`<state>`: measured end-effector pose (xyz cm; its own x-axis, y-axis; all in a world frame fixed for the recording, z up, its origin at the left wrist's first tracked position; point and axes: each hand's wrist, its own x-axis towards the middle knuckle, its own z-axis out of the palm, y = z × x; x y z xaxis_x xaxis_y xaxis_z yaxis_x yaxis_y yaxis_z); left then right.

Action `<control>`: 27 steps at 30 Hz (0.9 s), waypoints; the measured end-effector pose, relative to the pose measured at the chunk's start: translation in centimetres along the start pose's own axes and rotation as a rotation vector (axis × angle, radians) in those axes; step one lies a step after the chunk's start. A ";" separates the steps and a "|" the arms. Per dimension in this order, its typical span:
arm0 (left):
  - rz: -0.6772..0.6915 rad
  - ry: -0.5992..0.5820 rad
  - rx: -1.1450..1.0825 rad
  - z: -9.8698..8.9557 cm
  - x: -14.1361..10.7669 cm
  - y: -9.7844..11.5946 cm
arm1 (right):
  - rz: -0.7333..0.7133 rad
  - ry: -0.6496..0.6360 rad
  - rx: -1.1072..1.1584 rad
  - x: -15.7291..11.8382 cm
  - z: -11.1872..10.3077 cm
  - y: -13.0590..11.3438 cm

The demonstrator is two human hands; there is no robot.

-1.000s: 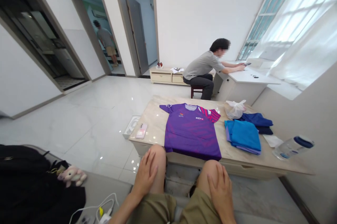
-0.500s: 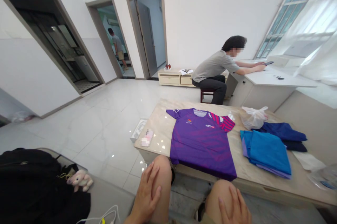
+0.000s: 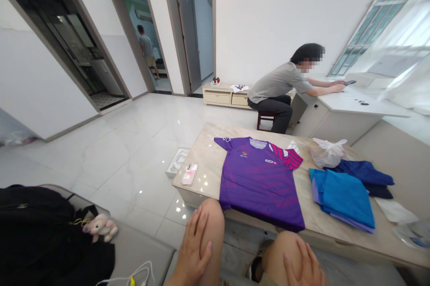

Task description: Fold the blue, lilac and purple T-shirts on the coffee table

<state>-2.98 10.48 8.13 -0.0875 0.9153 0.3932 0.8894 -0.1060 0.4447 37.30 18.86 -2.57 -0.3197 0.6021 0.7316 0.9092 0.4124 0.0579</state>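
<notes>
- Head view: left hand (image 3: 194, 250), right hand (image 3: 302, 266) spread, resting on knees (image 3: 211, 218), just below stone-top table (image 3: 208, 156) near edge
- purple jersey (image 3: 258, 183) flat on table, hem at near edge
- tile floor (image 3: 127, 151) open left of table

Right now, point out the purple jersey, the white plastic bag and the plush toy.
Purple jersey (image 3: 258, 183): head view, its front.
White plastic bag (image 3: 328, 153): head view, its middle.
Plush toy (image 3: 100, 227): head view, its body.

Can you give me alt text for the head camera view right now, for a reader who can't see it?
The person's left hand and right hand rest on their bare knees before a marble-topped table holding a flat-laid purple sports shirt and folded blue clothes. Beyond, a seated co-worker leans over a white desk.
</notes>
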 end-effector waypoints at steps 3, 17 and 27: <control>-0.012 0.008 -0.028 0.3 -0.2 -0.4 | 0.074 -0.056 0.086 -0.1 -0.5 0.0; 0.042 0.036 -0.229 0.2 -0.9 -2.3 | 0.447 -0.171 0.124 4.2 -5.6 -6.8; 0.041 0.019 -0.286 -0.9 -2.5 -0.8 | 0.411 -0.146 0.240 5.0 -11.3 -9.9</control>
<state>-3.89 7.90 7.48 -0.0648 0.9006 0.4297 0.7297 -0.2510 0.6361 29.73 10.14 8.19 0.0030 0.8303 0.5574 0.8863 0.2559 -0.3859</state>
